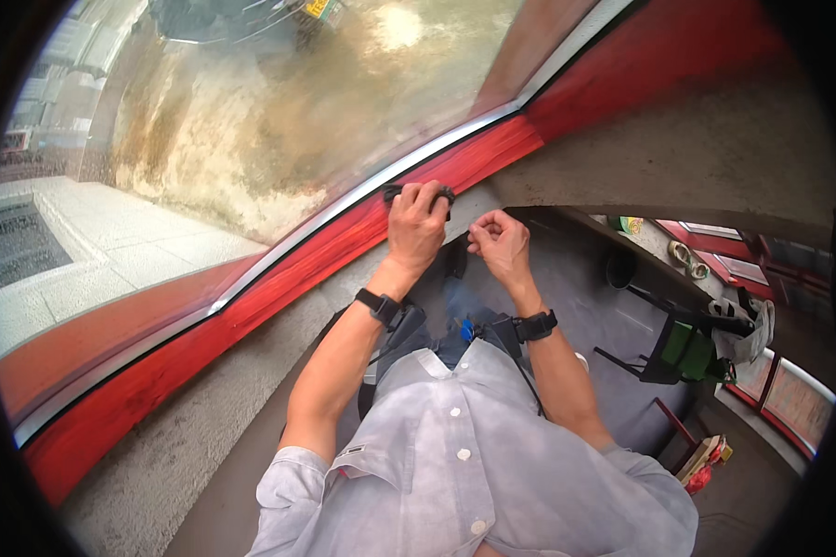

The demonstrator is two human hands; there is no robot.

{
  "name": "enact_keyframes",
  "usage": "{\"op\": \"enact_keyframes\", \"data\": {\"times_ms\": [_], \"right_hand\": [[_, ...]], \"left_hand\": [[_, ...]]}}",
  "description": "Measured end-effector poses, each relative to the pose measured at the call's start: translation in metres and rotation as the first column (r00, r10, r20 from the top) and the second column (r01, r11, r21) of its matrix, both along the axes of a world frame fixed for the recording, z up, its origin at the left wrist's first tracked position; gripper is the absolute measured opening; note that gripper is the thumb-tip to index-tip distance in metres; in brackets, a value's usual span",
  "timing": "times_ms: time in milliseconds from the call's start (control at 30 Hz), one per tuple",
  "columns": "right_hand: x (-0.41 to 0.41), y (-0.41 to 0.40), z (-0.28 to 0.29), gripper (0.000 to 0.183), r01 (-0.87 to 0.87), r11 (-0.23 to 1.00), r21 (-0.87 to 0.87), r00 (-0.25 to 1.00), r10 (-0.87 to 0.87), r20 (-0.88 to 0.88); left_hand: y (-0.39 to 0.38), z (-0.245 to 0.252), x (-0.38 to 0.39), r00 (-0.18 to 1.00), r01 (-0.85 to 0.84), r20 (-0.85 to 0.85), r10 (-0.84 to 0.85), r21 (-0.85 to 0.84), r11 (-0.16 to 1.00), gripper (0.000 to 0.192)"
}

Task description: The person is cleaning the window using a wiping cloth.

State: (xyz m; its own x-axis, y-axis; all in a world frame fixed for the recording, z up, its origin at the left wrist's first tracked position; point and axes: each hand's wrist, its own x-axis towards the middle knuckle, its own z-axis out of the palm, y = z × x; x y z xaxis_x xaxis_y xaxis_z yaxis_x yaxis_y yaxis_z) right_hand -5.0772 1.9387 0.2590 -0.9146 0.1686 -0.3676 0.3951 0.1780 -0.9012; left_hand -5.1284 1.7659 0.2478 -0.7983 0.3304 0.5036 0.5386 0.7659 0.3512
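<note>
My left hand grips a bunched black cloth and presses it on the red window frame. The frame is painted wood by its look, and part of the cloth is covered by my fingers. Just beyond lies the silver edge strip of the window glass. My right hand hovers to the right of the sill, fingers curled toward the thumb. Whether something small is pinched there cannot be made out. Below the frame runs a rough concrete sill.
A rough wall rises at the right. Behind it are a black bucket, a green-seated chair with a plastic bag, and rolls of tape on a ledge. A small stand holds items lower right.
</note>
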Motion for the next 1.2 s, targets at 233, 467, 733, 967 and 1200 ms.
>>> {"op": "enact_keyframes", "data": {"times_ms": [233,467,733,967,1200], "right_hand": [[0.025,0.034,0.019,0.009,0.094,0.985,0.145,0.995,-0.091,-0.029],[0.042,0.039,0.005,0.008,0.099,0.990,0.099,0.981,-0.113,0.156],[0.021,-0.041,0.006,0.011,-0.241,0.963,0.118,0.967,0.228,0.114],[0.042,-0.093,-0.020,0.013,-0.378,0.910,0.170,0.925,0.377,0.038],[0.059,-0.106,-0.011,0.014,-0.442,0.865,0.239,0.883,0.466,-0.055]], "left_hand": [[0.128,-0.003,-0.075,0.983,0.137,-0.109,-0.148,-0.096,0.986,0.029],[0.082,-0.010,-0.050,0.980,0.199,0.040,-0.196,-0.135,0.971,0.039],[-0.098,0.008,0.046,0.985,-0.065,0.139,0.098,-0.224,0.972,0.045],[-0.237,-0.004,0.155,0.828,-0.490,0.096,0.553,-0.358,0.795,0.041],[-0.280,-0.005,0.194,0.650,-0.754,-0.034,0.759,-0.147,0.640,0.024]]}}
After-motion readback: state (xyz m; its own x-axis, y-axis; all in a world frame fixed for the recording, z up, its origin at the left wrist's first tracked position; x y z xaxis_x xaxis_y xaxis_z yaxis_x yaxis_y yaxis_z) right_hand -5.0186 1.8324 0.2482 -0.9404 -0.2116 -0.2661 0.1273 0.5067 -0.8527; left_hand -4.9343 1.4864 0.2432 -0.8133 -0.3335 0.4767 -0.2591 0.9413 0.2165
